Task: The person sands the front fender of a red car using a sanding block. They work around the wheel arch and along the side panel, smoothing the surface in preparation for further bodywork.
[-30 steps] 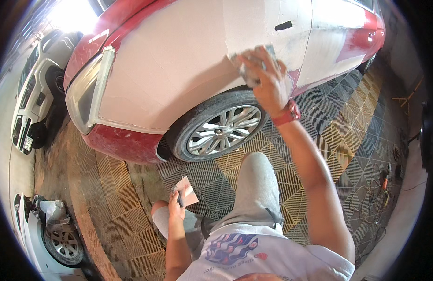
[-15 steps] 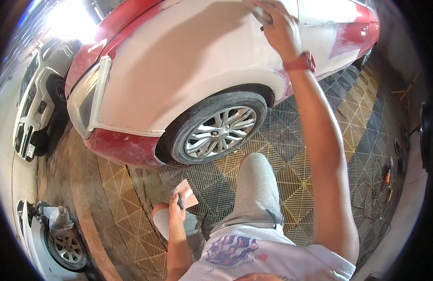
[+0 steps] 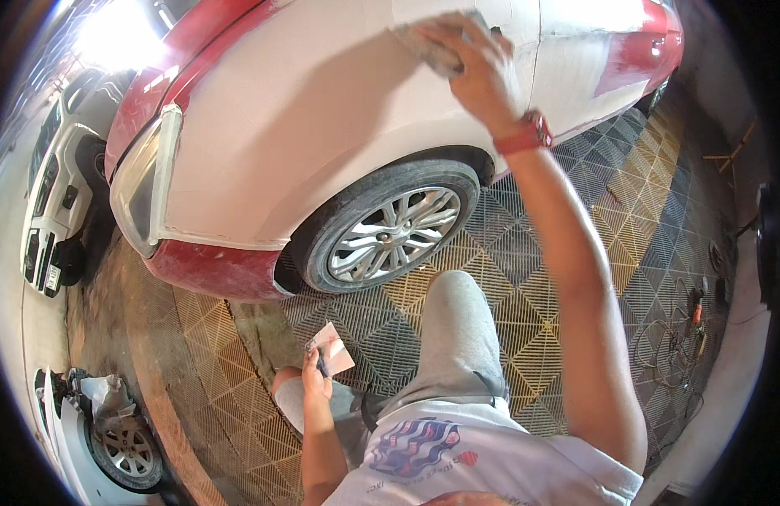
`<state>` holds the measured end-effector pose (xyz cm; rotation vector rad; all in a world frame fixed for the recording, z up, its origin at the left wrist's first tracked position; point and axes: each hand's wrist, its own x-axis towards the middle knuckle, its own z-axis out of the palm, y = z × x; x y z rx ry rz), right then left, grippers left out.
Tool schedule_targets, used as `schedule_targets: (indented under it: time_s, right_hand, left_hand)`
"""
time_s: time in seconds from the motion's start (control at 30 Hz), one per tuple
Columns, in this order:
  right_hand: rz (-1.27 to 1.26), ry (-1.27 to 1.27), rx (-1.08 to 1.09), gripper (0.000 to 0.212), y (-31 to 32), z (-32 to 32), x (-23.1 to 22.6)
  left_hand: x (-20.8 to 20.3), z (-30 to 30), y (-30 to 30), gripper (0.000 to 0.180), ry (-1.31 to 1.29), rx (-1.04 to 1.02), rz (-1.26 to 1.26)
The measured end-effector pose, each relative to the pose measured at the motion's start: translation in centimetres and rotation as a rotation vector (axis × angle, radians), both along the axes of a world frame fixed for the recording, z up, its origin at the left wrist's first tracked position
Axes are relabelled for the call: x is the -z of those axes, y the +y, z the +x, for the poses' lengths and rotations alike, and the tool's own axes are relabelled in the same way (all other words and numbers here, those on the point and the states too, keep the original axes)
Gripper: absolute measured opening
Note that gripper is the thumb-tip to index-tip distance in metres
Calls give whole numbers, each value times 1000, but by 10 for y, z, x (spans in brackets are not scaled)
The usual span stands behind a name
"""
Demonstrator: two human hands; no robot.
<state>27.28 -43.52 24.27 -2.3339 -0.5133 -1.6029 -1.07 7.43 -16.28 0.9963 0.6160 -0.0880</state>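
Note:
My right hand (image 3: 483,72), with a red watch (image 3: 525,133) on its wrist, is closed on a grey flat pad (image 3: 432,52). The pad lies against, or very close to, the pale primed front fender (image 3: 263,143) of a red car, above the wheel; motion blurs it. Lower down, by my knee, my left hand (image 3: 316,376) grips a thin pinkish card (image 3: 341,357). A small dark piece (image 3: 322,364) shows between those fingers and the card; whether it is part of the card I cannot tell.
Beside my knee is the car's front wheel (image 3: 398,232). Masking tape (image 3: 164,173) edges the headlight. A white vehicle (image 3: 65,190) stands at the left; a loose wheel (image 3: 126,451) and body panels lie lower left. Hoses or cables (image 3: 660,358) trail across the grid floor (image 3: 525,295) at right.
My right hand has moved left and slightly down over the fender with the grey pad. My left hand and the card have hardly moved. The view has shifted slightly.

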Motion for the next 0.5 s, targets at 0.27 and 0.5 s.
schedule_targets:
  time_s: [0.27,0.5]
  right_hand:
    - [195,215,24,82,33,-43,121]
    - [182,40,24,67,7,-54,98]
  left_hand:
    - [6,3,3,42,32,-8,16]
    - [1,4,-8,44,7,4,3]
